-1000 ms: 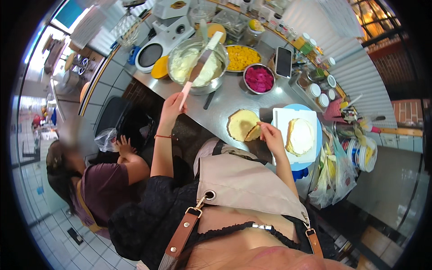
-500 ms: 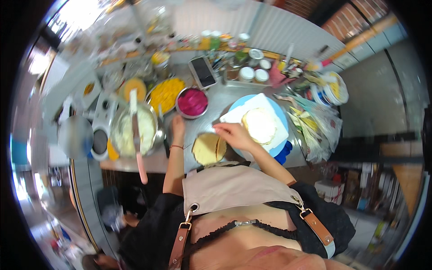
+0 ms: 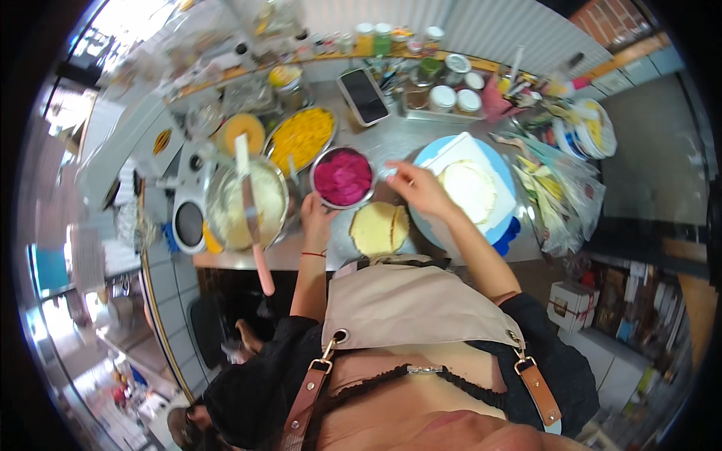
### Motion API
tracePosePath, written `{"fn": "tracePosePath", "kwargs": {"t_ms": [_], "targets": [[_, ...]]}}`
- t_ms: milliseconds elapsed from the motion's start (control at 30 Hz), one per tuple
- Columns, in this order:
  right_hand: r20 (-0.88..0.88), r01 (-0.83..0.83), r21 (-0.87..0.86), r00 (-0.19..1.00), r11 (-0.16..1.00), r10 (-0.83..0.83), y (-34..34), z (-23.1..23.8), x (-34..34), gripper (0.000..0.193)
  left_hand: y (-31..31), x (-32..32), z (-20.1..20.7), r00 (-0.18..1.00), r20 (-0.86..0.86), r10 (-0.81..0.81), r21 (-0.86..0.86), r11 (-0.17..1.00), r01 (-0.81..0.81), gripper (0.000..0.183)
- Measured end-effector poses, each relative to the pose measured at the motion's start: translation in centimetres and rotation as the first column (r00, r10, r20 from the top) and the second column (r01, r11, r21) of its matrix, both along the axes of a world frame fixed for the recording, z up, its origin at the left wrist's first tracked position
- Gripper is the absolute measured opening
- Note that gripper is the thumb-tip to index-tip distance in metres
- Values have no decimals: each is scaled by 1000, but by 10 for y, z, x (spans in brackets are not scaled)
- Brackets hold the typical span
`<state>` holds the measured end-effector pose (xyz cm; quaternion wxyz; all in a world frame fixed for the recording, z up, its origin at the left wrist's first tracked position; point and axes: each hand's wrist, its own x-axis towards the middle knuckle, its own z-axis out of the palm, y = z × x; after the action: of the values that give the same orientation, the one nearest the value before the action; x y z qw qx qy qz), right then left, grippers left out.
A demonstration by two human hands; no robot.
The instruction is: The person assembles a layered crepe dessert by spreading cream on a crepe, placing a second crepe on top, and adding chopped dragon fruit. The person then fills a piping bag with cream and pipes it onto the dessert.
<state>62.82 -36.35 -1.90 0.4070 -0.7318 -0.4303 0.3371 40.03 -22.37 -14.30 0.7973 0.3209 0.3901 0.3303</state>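
Observation:
My left hand [image 3: 319,213] grips the near left side of a metal bowl [image 3: 371,188] full of magenta fruit pieces [image 3: 342,177]. My right hand [image 3: 420,189] hovers just right of this bowl, fingers loosely bent and apart; I make out nothing in them. Below the bowl, near the counter's front edge, lies a round, pale yellow cake layer [image 3: 377,230] with a cut near its right side. To the right, a cream-covered round cake [image 3: 468,192] sits on a white square board [image 3: 505,204] over a blue round stand [image 3: 429,225].
At left, a bowl of white cream [image 3: 229,214] has a pink-handled spatula [image 3: 256,244] across it. A bowl of yellow fruit pieces [image 3: 302,138], a phone [image 3: 364,96] and lidded jars [image 3: 456,99] stand farther back. Plastic bags [image 3: 568,214] lie at right.
The magenta fruit bowl has come nearer to me with my left hand on it. My right hand has moved away from the cake layer toward the bowl's right side. The whole view has shifted.

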Motion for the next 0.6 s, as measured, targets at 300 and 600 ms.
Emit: {"fn": "tracePosePath", "kwargs": {"t_ms": [300,600], "targets": [[363,-159,32,922,987,137,29,66,50,30,-37,17,132,966,-27,-256,56,965,257,21],[330,197,406,879,893,-344,-95,148,84,17,-61,73,175,914,72,-398,-38,915,402,22]]}}
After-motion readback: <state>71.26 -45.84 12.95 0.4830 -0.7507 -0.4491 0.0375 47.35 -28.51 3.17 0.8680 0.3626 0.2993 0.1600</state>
